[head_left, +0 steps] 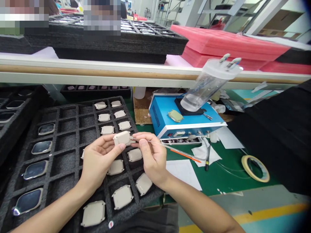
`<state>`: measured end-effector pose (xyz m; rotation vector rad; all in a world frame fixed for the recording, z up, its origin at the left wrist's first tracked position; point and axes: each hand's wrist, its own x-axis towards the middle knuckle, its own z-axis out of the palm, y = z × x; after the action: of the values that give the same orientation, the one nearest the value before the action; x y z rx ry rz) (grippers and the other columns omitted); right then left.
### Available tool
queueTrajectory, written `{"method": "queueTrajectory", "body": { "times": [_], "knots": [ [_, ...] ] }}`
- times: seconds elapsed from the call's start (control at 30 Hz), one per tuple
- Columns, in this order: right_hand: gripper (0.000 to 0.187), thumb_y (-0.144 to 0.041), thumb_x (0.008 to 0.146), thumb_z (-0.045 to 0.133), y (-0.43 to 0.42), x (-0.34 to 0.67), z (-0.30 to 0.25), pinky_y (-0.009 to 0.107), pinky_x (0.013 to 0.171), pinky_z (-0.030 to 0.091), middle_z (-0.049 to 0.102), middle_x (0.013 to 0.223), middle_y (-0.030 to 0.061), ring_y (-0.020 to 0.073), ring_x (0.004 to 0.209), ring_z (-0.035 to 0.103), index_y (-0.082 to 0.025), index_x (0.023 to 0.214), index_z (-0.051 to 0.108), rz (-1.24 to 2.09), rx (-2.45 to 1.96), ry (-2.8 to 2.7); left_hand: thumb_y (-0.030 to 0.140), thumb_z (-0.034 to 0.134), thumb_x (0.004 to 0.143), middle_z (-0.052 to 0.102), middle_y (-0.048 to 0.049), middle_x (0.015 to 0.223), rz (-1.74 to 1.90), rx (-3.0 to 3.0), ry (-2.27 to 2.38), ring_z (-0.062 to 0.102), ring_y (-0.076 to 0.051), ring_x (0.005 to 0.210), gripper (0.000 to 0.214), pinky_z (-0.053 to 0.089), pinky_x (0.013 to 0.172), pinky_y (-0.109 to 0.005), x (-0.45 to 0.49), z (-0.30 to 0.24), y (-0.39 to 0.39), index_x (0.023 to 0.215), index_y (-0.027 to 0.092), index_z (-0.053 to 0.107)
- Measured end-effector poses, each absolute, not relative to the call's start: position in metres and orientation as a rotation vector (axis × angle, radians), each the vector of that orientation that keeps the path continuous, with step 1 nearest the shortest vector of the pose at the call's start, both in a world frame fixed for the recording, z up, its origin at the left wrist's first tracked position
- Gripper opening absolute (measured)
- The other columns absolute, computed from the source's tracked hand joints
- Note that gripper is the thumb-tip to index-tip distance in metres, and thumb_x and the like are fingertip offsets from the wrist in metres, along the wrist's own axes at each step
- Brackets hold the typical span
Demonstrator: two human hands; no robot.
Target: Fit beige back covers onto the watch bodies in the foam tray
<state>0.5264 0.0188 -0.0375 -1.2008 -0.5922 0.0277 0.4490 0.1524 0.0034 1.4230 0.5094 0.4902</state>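
Observation:
My left hand (pixel 98 158) pinches a beige watch case (pixel 122 138) between thumb and fingers, raised above the black foam tray (pixel 64 163). My right hand (pixel 154 158) is closed round a slim pen-like tool (pixel 137 139), its thin tip at the right edge of the case. Whether the tip touches the case I cannot tell. Below my hands, several more beige watch cases (pixel 122 196) lie in the tray's compartments. Down the tray's left side sit watch faces with dark glass (pixel 36 170).
Behind the tray's right side stands a blue box (pixel 160 111) carrying a tilted clear cylinder (pixel 204 85) and a greenish case (pixel 175 116). A tape roll (pixel 255 168), white paper (pixel 183 174) and a black-tipped cable (pixel 207 161) lie on the green mat. A shelf edge (pixel 145 76) crosses above.

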Motion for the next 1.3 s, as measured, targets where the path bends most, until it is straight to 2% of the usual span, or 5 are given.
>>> {"method": "queueTrajectory", "body": {
  "times": [0.6,0.93,1.07,1.2,1.3],
  "knots": [
    [0.019,-0.035,0.106,0.057,0.017,0.527,-0.039,0.033,0.086,0.068,0.074,0.109,0.007,0.0179,0.1,0.075,-0.023,0.105,0.072,0.02,-1.227,-0.611,0.031,0.096,0.068,0.084,-0.0085,0.102,0.498,1.42,0.52,0.079,-0.023,0.095,0.041,0.062,0.093,-0.033,0.449,-0.001,0.149,0.101,0.016,0.076],
    [0.027,-0.043,0.101,0.063,0.01,0.518,-0.038,0.036,0.077,0.068,0.075,0.107,0.0093,0.0225,0.096,0.079,-0.02,0.094,0.074,-0.002,-1.312,-0.515,0.025,0.066,0.081,0.07,-0.0015,0.079,0.583,2.188,0.584,0.067,-0.021,0.075,0.03,0.051,0.07,-0.032,0.451,0.025,0.236,0.111,0.019,0.066],
    [0.027,-0.043,0.101,0.063,0.008,0.516,-0.037,0.034,0.075,0.067,0.076,0.106,0.0087,0.0202,0.089,0.079,-0.019,0.097,0.074,0.007,-1.329,-0.514,0.027,0.064,0.084,0.073,-0.0077,0.084,0.457,2.527,0.642,0.067,-0.029,0.087,0.022,0.051,0.085,-0.041,0.434,0.009,0.251,0.102,0.018,0.074],
    [0.028,-0.045,0.099,0.066,0.007,0.515,-0.037,0.033,0.071,0.067,0.076,0.103,0.0083,0.02,0.084,0.08,-0.018,0.097,0.072,0.012,-1.329,-0.502,0.033,0.063,0.089,0.069,-0.019,0.132,0.524,2.681,0.682,0.055,-0.039,0.127,0.03,0.038,0.112,-0.054,0.404,0.012,0.251,0.112,0.016,0.075],
    [0.028,-0.045,0.098,0.066,0.007,0.515,-0.036,0.033,0.07,0.067,0.076,0.1,0.0076,0.0199,0.082,0.08,-0.018,0.099,0.072,0.011,-1.328,-0.494,0.036,0.056,0.094,0.072,-0.0171,0.129,0.409,2.874,0.715,0.059,-0.037,0.125,0.036,0.042,0.111,-0.051,0.358,0.031,0.256,0.12,0.017,0.073]
  ]
}}
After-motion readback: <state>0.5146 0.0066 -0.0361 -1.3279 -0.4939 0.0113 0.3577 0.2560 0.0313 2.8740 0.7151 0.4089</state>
